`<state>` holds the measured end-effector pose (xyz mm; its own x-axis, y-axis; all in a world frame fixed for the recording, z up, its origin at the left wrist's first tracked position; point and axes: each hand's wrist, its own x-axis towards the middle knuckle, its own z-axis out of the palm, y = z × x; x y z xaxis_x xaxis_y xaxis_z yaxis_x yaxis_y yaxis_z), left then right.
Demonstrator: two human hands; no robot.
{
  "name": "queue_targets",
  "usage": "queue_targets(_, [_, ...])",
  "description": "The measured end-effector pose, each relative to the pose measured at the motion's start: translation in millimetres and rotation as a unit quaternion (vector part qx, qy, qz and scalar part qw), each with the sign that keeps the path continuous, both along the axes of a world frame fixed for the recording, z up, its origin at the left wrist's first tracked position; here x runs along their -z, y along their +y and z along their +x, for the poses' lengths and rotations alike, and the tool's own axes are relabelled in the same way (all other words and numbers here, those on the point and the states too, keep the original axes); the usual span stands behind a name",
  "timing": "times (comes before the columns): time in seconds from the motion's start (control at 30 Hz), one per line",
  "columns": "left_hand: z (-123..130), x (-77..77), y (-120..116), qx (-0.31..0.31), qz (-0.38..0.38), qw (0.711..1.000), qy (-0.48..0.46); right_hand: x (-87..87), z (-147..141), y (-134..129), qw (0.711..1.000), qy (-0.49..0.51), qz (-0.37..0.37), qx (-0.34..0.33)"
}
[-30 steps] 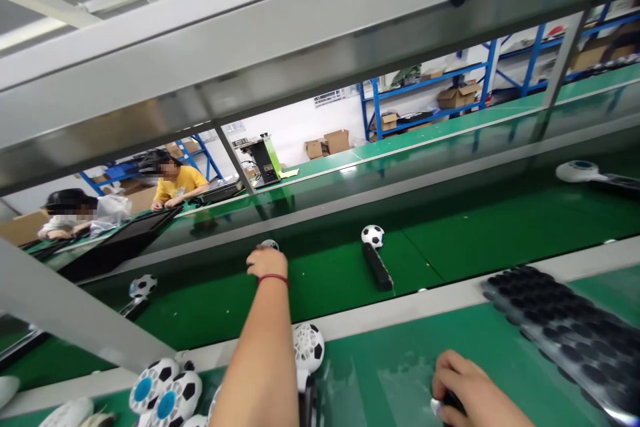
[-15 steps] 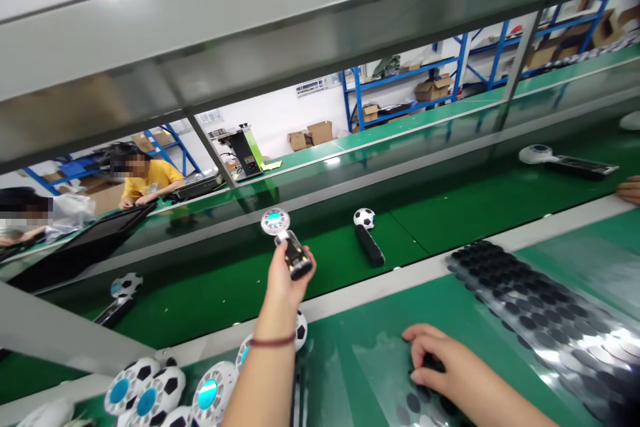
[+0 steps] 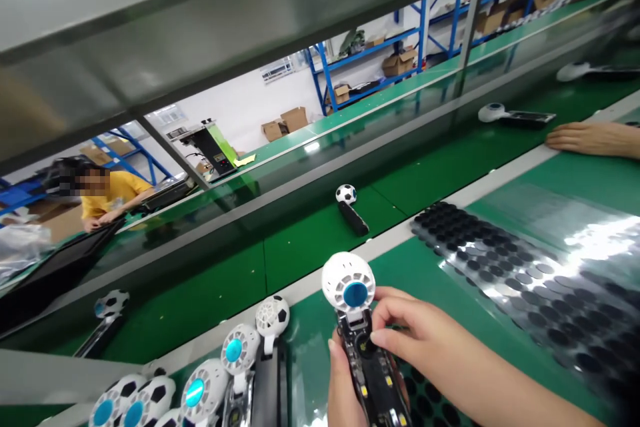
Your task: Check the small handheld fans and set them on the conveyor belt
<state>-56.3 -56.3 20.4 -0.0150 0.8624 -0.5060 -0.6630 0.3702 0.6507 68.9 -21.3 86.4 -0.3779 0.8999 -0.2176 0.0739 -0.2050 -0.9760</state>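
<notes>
My left hand (image 3: 344, 383) is wrapped round the black handle of a device (image 3: 373, 373) with a white round head and a blue centre disc, held near the bottom middle. The handle's open side shows a circuit board and yellow parts. My right hand (image 3: 417, 327) is closed at the top of the handle, fingertips pinched just below the head. Whatever lies between those fingertips is too small to make out. Black round pieces on a clear sheet (image 3: 425, 397) lie under my right wrist.
Several football-patterned devices (image 3: 205, 387) stand at the lower left. Another device (image 3: 353, 210) lies on the green conveyor (image 3: 300, 247). A sheet of black discs (image 3: 500, 280) is at the right. A co-worker's hand (image 3: 590, 139) rests on the conveyor edge; a person in yellow (image 3: 117, 193) sits across.
My left hand has come back from over the conveyor, bringing the device near me. My right hand has moved from the clear sheet to the handle. The view has shifted.
</notes>
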Motion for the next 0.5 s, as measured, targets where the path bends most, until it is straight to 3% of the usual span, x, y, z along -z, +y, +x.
queue_targets(0.17, [8.7,-2.9,-7.9,-0.054,0.015,0.998,-0.02,-3.1,-1.2,-7.2,0.997,-0.061,0.025,-0.027])
queue_targets(0.5, [6.0,2.1,-4.3,-0.058,0.047,0.997,-0.017,-2.9,-2.0,-6.9,0.991,-0.128,0.03,-0.027])
